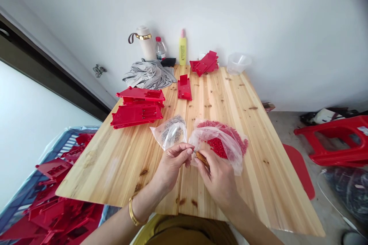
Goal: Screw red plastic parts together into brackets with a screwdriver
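Note:
Over the near middle of the wooden table, my right hand is closed around the amber handle of a small tool. Its thin metal tip points left and meets the fingertips of my left hand. The left thumb and index finger pinch something too small to make out. Just beyond the left hand lies a clear bag of small metal pieces. Beyond the right hand lies a clear bag of small red pieces.
Red plastic parts are stacked at the table's left, with another mid-back and more at the rear. A grey cloth, flask, yellow bottle and clear tub stand behind. A blue crate holds red parts.

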